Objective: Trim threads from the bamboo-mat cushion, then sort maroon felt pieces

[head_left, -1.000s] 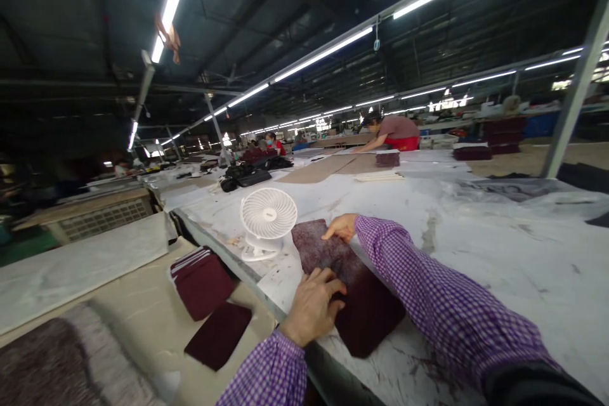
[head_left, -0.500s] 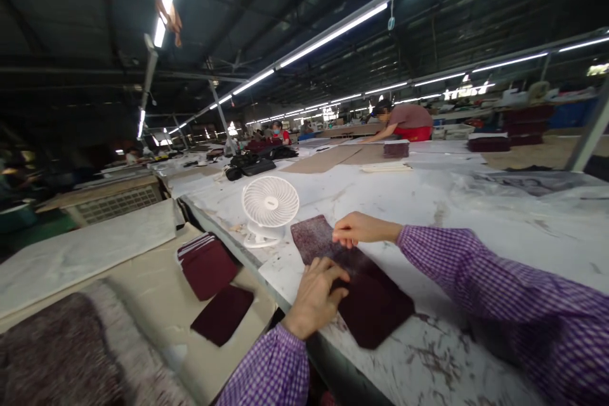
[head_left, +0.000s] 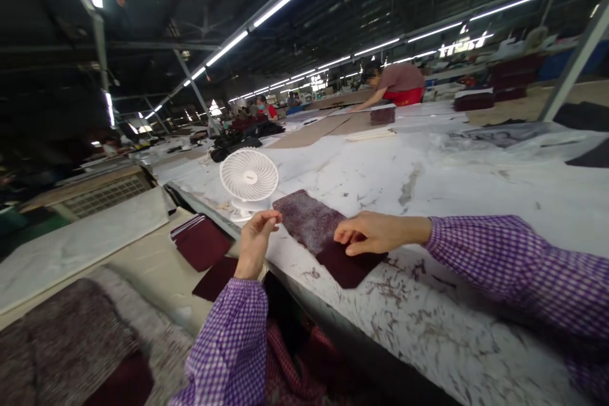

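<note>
A maroon fabric piece (head_left: 354, 266) lies on the white table, its near end smooth and dark. Greyish, fuzzy material (head_left: 309, 219) covers the far part. My right hand (head_left: 368, 231) is over the boundary between the two surfaces, fingers bent and thumb apart; it appears to touch the fabric. At the fuzzy material's far left corner, my left hand (head_left: 254, 244) is raised with thumb and fingertips pinched together. Whatever may be between those fingertips is too small to make out.
A white fan (head_left: 249, 175) stands at the table's left edge. On the lower surface to the left are stacked maroon pieces (head_left: 204, 244) and a large fuzzy maroon sheet (head_left: 71, 336). Another person (head_left: 399, 82) bends over the table farther back.
My left hand has left the fabric's middle for its far left corner and is now pinched. My right hand's fingers have loosened. More of the fabric's fuzzy surface shows. The view has shifted.
</note>
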A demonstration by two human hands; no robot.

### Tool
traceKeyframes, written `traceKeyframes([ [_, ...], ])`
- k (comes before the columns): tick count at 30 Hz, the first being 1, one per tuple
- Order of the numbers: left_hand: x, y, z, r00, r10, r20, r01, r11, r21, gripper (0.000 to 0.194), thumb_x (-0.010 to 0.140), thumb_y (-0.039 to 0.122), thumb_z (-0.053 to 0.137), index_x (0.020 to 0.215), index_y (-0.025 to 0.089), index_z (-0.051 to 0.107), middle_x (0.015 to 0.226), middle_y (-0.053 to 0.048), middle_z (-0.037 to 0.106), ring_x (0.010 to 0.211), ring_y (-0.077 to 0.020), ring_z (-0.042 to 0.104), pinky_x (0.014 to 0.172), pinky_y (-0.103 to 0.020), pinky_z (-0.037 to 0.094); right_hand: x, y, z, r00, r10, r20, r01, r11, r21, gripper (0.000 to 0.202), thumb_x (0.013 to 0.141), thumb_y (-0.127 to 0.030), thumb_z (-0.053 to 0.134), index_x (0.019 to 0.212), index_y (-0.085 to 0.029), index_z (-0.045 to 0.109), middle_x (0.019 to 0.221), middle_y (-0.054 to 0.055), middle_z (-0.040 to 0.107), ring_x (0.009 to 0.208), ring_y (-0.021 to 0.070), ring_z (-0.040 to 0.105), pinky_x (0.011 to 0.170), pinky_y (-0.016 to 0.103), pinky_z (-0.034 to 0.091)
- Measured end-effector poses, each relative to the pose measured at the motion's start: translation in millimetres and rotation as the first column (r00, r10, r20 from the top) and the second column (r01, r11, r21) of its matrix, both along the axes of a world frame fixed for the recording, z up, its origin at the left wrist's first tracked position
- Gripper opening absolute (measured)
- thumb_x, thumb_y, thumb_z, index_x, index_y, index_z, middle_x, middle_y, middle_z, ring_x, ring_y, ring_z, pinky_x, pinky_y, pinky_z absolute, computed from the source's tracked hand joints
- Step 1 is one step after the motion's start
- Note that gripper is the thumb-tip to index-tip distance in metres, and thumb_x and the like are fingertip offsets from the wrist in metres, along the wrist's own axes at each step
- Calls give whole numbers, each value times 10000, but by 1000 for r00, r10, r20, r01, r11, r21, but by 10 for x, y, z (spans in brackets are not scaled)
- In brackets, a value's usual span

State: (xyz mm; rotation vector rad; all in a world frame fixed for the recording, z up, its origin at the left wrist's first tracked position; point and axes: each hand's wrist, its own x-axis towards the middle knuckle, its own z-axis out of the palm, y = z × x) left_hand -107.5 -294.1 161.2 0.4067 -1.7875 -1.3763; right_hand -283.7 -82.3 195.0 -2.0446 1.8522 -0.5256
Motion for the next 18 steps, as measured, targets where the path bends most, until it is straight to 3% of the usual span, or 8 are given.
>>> traceKeyframes([
  [2, 93, 84, -23, 995, 5, 95, 3, 996, -88, 191, 745, 329, 644, 855, 174, 667, 868, -41, 667, 840, -177, 600, 774, -296, 459, 101, 118, 46, 986, 56, -159, -64, 997, -49, 354, 808, -331, 634, 1111, -150, 597, 1091, 100, 646, 914, 180, 612, 776, 281, 459],
  [4, 173, 236, -62, 979, 13, 203, 36, 971, -237, 142, 777, 291, 613, 855, 189, 674, 896, -37, 672, 870, -183, 595, 835, -315, 436, 223, 235, 46, 919, 93, -383, -150, 981, -123, 324, 815, -355, 629, 1076, -165, 602, 1098, 94, 627, 947, 208, 577, 770, 309, 443],
  [8, 217, 543, -141, 949, 6, 317, 177, 819, -546, 108, 829, 197, 557, 844, 203, 663, 907, -35, 655, 928, -195, 558, 872, -346, 415, 429, 354, -89, 771, 141, -622, -304, 938, -164, 149, 896, -262, 500, 914, -160, 608, 920, 69, 629, 823, 187, 542, 617, 292, 393],
  [11, 177, 639, -193, 932, 29, 362, 223, 740, -634, 110, 835, 182, 556, 818, 204, 663, 888, -38, 646, 907, -201, 538, 842, -357, 420, 478, 329, -191, 749, 121, -651, -323, 925, -199, 160, 870, -126, 451, 817, -141, 601, 842, 77, 623, 742, 173, 527, 542, 278, 333],
  [13, 159, 641, -228, 931, 28, 363, 219, 754, -619, 112, 833, 184, 558, 820, 206, 667, 883, -37, 648, 904, -200, 540, 850, -360, 418, 439, 290, -208, 847, 68, -527, -232, 940, -251, 165, 841, -111, 457, 800, -137, 615, 816, 76, 638, 720, 163, 536, 560, 271, 343],
  [15, 160, 615, -270, 943, -15, 332, 195, 834, -516, 101, 826, 198, 564, 834, 201, 665, 890, -37, 652, 911, -194, 556, 863, -352, 422, 345, 253, -195, 974, -36, -223, -17, 973, -232, 164, 824, -152, 471, 778, -143, 628, 736, 50, 641, 647, 137, 539, 566, 253, 360],
  [16, 166, 596, -293, 957, -40, 289, 166, 889, -427, 92, 821, 215, 572, 835, 195, 661, 907, -38, 653, 920, -190, 565, 867, -343, 428, 284, 239, -187, 995, -100, -30, 94, 981, -167, 159, 813, -181, 481, 767, -146, 629, 693, 33, 632, 610, 124, 540, 555, 240, 365],
  [18, 185, 553, -335, 991, -30, 132, 55, 980, -190, 104, 811, 260, 594, 859, 181, 645, 952, -41, 649, 935, -180, 580, 866, -321, 442, 158, 219, -192, 924, -215, 317, 222, 975, 14, 149, 782, -240, 510, 732, -146, 613, 633, 8, 597, 566, 113, 546, 532, 219, 379],
])
